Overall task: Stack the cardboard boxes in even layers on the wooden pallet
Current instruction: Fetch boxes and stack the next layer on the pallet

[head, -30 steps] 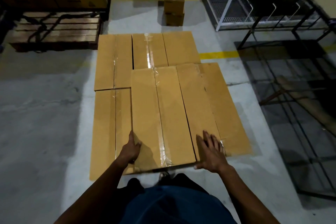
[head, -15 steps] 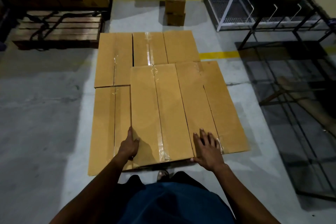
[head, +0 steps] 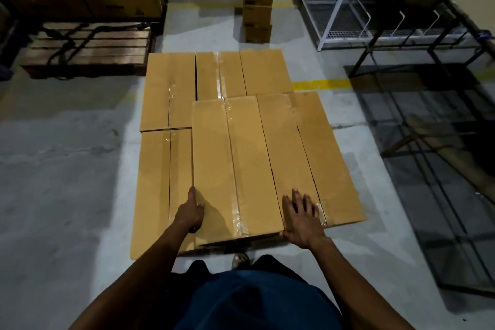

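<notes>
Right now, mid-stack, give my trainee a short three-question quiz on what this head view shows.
1. True or false: the left hand is holding the left edge of the box in the middle.
2. Where do the right hand's fingers lie? A) flat on the top of the rightmost box, B) curled round a strap, C) on the floor.
3. Fill in: a stripe of ____ colour is painted on the floor right of the far boxes.

Key: 1 true; 2 A; 3 yellow.
</notes>
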Motion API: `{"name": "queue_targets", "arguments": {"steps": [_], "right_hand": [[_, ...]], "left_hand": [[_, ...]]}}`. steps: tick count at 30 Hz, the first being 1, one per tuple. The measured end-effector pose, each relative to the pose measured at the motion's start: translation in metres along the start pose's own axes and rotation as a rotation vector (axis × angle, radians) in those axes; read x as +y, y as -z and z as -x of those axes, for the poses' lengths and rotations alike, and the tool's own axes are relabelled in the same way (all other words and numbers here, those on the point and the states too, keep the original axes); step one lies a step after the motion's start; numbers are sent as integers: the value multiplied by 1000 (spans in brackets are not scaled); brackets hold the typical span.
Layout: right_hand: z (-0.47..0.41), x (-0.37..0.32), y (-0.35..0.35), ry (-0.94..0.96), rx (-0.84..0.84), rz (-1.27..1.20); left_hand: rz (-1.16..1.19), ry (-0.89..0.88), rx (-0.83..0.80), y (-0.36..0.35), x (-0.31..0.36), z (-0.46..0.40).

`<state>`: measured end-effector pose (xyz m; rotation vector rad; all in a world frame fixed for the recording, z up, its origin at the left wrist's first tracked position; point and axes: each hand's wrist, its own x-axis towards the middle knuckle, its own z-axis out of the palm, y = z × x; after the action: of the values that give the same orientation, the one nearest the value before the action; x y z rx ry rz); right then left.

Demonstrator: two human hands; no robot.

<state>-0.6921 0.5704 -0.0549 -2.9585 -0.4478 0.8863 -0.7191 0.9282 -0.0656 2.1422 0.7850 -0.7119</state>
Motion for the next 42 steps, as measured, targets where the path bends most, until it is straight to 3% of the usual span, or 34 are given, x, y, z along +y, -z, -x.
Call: {"name": "queue_targets", "arguments": {"steps": [15,31,37,42], "right_hand": [[11,-31,-9,43,49,0],[13,-41,-7,42,50,46],[14,-44,-4,42,33,41],[18,-38,-2,55,48,-81]], "left_hand": [[102,-4,-187,-6,-28,27],[220,45,-119,-16,-47,24],[234,15,-102,-40,-94,-31],[91,-17,-96,-12,-46,31]]}}
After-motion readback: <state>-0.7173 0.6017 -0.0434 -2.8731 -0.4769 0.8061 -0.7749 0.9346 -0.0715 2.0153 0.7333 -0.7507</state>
